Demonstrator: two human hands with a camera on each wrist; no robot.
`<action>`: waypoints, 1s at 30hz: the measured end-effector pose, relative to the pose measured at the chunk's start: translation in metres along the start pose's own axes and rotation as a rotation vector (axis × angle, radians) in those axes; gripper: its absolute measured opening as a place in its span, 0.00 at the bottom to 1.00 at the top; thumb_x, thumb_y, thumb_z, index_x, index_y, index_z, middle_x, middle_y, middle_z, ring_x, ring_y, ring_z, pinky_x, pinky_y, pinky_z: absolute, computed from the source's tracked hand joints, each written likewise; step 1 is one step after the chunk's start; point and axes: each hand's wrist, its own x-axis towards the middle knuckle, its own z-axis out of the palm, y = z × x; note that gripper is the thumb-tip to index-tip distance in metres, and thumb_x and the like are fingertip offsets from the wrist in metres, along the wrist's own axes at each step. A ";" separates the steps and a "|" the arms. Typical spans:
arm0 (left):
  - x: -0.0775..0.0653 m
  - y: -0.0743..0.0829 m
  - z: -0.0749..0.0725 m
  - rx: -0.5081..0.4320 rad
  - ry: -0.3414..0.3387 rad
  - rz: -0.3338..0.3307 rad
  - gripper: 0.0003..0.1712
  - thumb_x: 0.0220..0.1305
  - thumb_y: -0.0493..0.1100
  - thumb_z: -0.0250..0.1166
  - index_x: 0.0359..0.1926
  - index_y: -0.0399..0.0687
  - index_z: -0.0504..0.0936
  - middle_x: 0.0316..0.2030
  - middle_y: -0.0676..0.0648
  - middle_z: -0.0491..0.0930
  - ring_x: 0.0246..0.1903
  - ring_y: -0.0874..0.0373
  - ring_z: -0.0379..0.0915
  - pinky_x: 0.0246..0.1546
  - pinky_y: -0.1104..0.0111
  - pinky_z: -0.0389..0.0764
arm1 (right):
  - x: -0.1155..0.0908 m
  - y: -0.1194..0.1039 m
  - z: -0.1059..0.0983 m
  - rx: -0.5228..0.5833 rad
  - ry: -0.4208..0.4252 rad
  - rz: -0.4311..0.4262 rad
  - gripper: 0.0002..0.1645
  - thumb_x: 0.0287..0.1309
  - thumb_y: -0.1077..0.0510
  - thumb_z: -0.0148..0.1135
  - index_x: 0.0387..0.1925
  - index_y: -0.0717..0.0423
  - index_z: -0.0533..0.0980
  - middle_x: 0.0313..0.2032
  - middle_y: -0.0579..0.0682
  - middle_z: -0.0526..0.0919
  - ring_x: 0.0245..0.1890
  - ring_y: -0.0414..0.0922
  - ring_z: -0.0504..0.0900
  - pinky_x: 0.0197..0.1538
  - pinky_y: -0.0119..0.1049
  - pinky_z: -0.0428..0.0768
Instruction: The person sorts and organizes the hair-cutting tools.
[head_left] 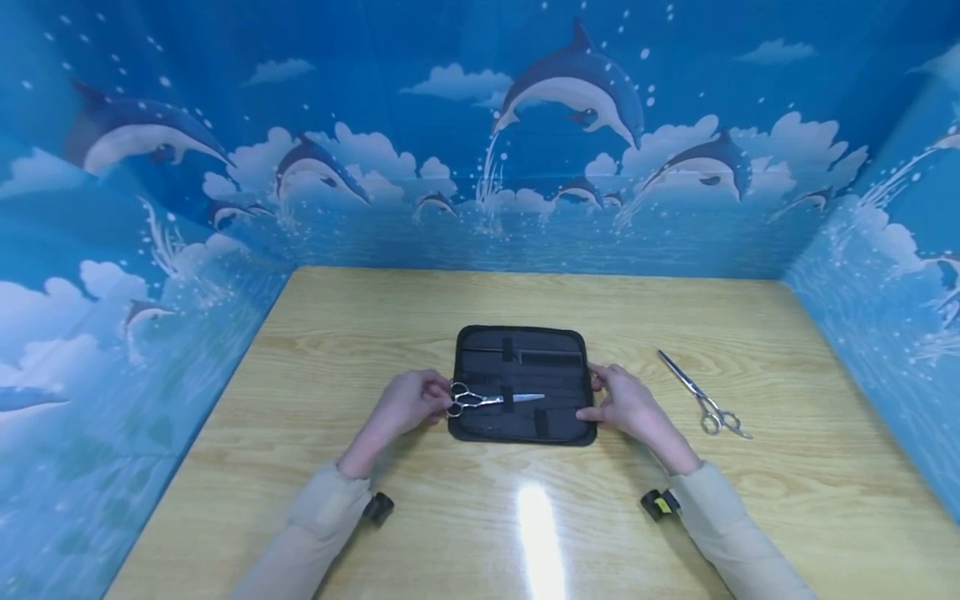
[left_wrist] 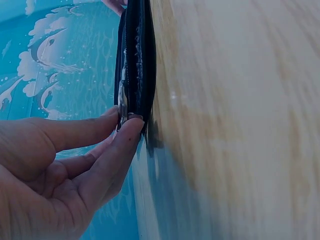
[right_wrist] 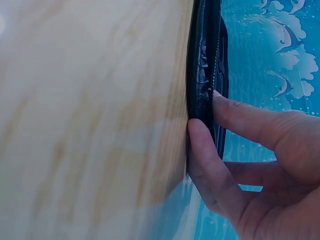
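A black zippered case (head_left: 486, 427) lies open on the table, its inner side up. A pair of silver scissors (head_left: 491, 400) lies across it, blades under an elastic loop and pointing right. At the case's left edge, my left hand (head_left: 407, 403) pinches the scissors' finger rings between thumb and fingers; the left wrist view shows the metal handle (left_wrist: 123, 95) at the fingertips. My right hand (head_left: 630, 405) grips the right edge of the case, thumb on top and fingers along the outer side (right_wrist: 201, 75). Above the scissors, a black comb (head_left: 551, 358) sits in the case.
Another pair of scissors (head_left: 697, 392) lies on the wooden table (head_left: 360, 321) right of my right hand, its tip pointing away. A blue dolphin-print backdrop (head_left: 420, 225) rises along the table's far and side edges.
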 end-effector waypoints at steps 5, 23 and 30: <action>0.001 0.002 0.001 0.007 0.010 0.013 0.13 0.61 0.34 0.71 0.47 0.35 0.84 0.31 0.48 0.86 0.25 0.57 0.82 0.27 0.70 0.82 | 0.001 0.000 -0.001 0.007 -0.014 0.016 0.55 0.50 0.56 0.80 0.72 0.71 0.61 0.51 0.61 0.78 0.31 0.43 0.82 0.53 0.50 0.80; -0.003 -0.005 -0.006 0.081 -0.006 0.065 0.22 0.54 0.36 0.77 0.51 0.38 0.85 0.34 0.49 0.87 0.33 0.58 0.82 0.42 0.64 0.84 | 0.001 0.001 0.000 0.021 -0.027 0.024 0.55 0.51 0.57 0.79 0.73 0.69 0.60 0.52 0.61 0.77 0.27 0.39 0.81 0.50 0.47 0.82; -0.002 -0.004 -0.001 0.077 -0.016 0.107 0.25 0.52 0.30 0.76 0.53 0.34 0.83 0.34 0.48 0.86 0.32 0.60 0.83 0.37 0.71 0.85 | 0.001 0.000 -0.001 0.003 -0.022 0.014 0.54 0.51 0.56 0.79 0.73 0.70 0.60 0.51 0.59 0.77 0.30 0.42 0.81 0.53 0.49 0.80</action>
